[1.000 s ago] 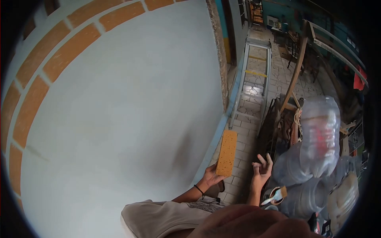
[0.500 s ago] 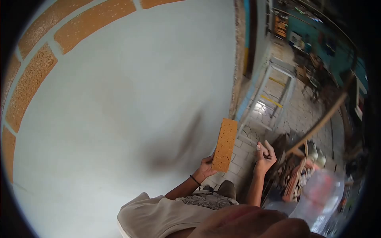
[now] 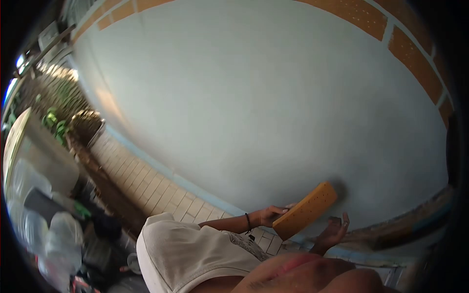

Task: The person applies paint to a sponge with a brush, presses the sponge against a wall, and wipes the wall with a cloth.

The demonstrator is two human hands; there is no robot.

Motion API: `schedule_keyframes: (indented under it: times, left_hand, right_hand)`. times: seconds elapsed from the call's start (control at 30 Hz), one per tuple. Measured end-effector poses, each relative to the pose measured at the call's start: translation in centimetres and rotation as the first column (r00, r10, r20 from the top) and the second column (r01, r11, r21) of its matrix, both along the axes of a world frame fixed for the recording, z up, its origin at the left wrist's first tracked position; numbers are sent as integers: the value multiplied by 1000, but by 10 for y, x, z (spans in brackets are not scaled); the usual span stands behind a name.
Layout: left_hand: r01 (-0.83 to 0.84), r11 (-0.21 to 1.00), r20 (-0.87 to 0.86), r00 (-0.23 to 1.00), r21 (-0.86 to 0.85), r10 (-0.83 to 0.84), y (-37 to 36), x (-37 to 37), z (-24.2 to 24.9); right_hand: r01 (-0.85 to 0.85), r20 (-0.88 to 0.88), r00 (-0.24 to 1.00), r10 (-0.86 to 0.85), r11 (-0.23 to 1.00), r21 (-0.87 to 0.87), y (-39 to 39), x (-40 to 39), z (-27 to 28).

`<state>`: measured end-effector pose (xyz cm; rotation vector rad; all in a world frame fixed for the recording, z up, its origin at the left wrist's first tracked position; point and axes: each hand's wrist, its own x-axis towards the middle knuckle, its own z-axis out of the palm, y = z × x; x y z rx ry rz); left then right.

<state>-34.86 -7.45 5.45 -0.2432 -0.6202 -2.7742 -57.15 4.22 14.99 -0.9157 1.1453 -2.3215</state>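
My left hand, with a dark band at its wrist, grips the lower end of an orange rectangular sponge. Small dark pores dot the sponge's face, and it tilts up to the right in front of the pale wall. Just right of the sponge is my right hand, apart from it, fingers spread and nothing visible in them. Orange brick shapes with pale gaps between them run along the wall's upper part.
A tiled floor strip follows the wall's foot, edged by a light blue band. Clear plastic containers and other clutter crowd the lower left. A wooden beam lies beside the tiles, with plants beyond.
The view has swung left along the wall; the ladder has gone out of sight, and plants and containers now show. The sponge, still in my left hand, has tipped rightward. My right hand's fingers have spread.
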Motion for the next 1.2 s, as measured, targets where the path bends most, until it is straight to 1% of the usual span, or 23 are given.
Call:
schedule_keyframes:
  times: [0.03, 0.1, 0.13, 0.23, 0.33, 0.37, 0.43, 0.47, 0.5, 0.53, 0.57, 0.6, 0.63, 0.67, 0.77, 0.87, 0.93, 0.97, 1.03, 1.1, 1.13, 1.17, 1.2]
  left_hand:
    - [-92, 996, 11, 996, -9, 92, 15, 9, 20]
    - [-269, 963, 10, 963, -5, 269, 39, 25, 12]
    - [-359, 933, 4, 933, -16, 359, 28, 26, 2]
    - [-619, 784, -26, 784, 43, 621, 40, 61, -12]
    - [-717, 686, -92, 680, 124, 728, 48, 90, -22]
    - [-753, 643, -105, 634, 139, 766, 49, 96, -17]
    - [-809, 563, -136, 547, 167, 826, 65, 112, -2]
    - [-815, 547, -172, 521, 193, 836, 72, 119, 0]
    - [-817, 534, -210, 495, 216, 843, 77, 127, 2]
    - [-818, 524, -250, 470, 238, 847, 82, 134, 5]
    - [-838, 496, -248, 442, 229, 862, 87, 140, 8]
    - [-843, 482, -263, 422, 239, 868, 91, 147, 7]
    - [-847, 469, -279, 401, 249, 873, 94, 153, 5]
    - [-851, 457, -298, 379, 260, 876, 96, 160, 3]
    - [-864, 406, -295, 321, 297, 900, 100, 181, 4]
    - [-904, 349, -318, 264, 247, 910, 97, 204, 6]
    - [-916, 299, -265, 228, 268, 937, 95, 222, 10]
    - [-920, 277, -241, 212, 277, 947, 92, 232, 11]
    - [-901, 306, -312, 209, 308, 927, 84, 254, 9]
    - [-880, 341, -383, 204, 332, 901, 75, 277, 5]
    - [-885, 328, -364, 201, 332, 910, 71, 290, 2]
    - [-890, 314, -343, 197, 331, 918, 69, 304, -1]
    - [-895, 300, -321, 192, 330, 927, 68, 318, -5]
  right_hand:
    - [4, 63, 998, -3, 1000, -12, -1, 8, 19]
    - [-241, -72, 969, 235, 967, -87, 4, -5, 17]
    - [-366, -147, 926, 347, 922, -128, -18, -16, 8]
    - [-588, -31, 809, 587, 805, -76, -34, -5, -3]
    - [-625, -122, 773, 622, 781, 22, -51, 15, -6]
    - [-617, -60, 782, 621, 784, 75, -58, 22, -2]
    - [-564, -122, 801, 586, 808, 173, -52, 58, 23]
    - [-529, -156, 811, 564, 820, 218, -50, 67, 30]
    - [-609, -117, 761, 638, 765, 208, -51, 70, 26]
    - [-650, -151, 723, 674, 738, 181, -54, 72, 15]
    - [-688, -186, 684, 705, 709, 155, -59, 75, 0]
    - [-725, -219, 644, 733, 676, 130, -62, 81, -4]
    - [-721, -166, 654, 738, 675, 158, -61, 89, -9]
    - [-729, -162, 645, 747, 665, 162, -62, 95, -12]
    - [-752, -168, 615, 770, 638, 167, -69, 119, -15]
    - [-776, -173, 585, 792, 609, 163, -77, 147, -15]
    - [-792, -150, 569, 808, 588, 164, -86, 168, -14]
    - [-807, -100, 553, 827, 562, 180, -90, 178, -12]
    - [-836, 0, 521, 853, 510, 202, -99, 202, -7]
    - [-853, 10, 495, 869, 483, 199, -106, 230, 1]
    - [-861, 14, 481, 876, 470, 196, -111, 245, 5]
    - [-877, 53, 446, 893, 425, 223, -114, 256, 6]
    - [-865, 9, 442, 897, 423, 271, -117, 269, 4]
